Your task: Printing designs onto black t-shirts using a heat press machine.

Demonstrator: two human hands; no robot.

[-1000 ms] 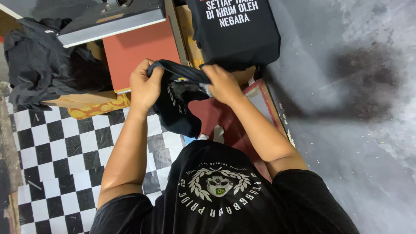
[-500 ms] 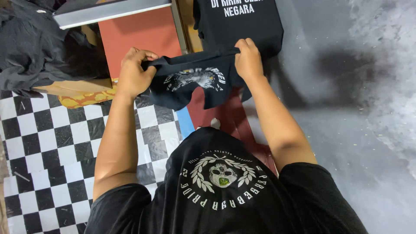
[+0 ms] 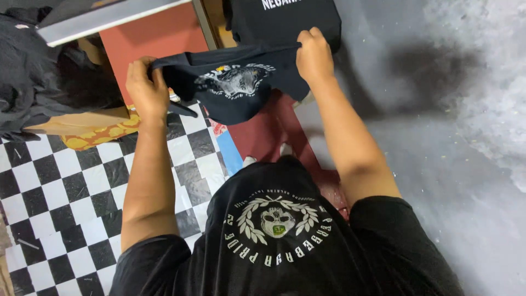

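Stretching black shirt (image 3: 241, 87) between both hands' fingers (image 3: 143, 77).

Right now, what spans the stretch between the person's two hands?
In the head view, a dark printed shirt stretches between the left hand and the right hand, each gripping one edge. Beneath that span lie a red board and the checkered floor.

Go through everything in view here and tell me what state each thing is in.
Dark printed shirt: stretched out, held off the surface.
Left hand: gripping the shirt's left edge.
Right hand: gripping its right edge.
Black folded shirt: lying flat.
Dark clothes pile: crumpled.
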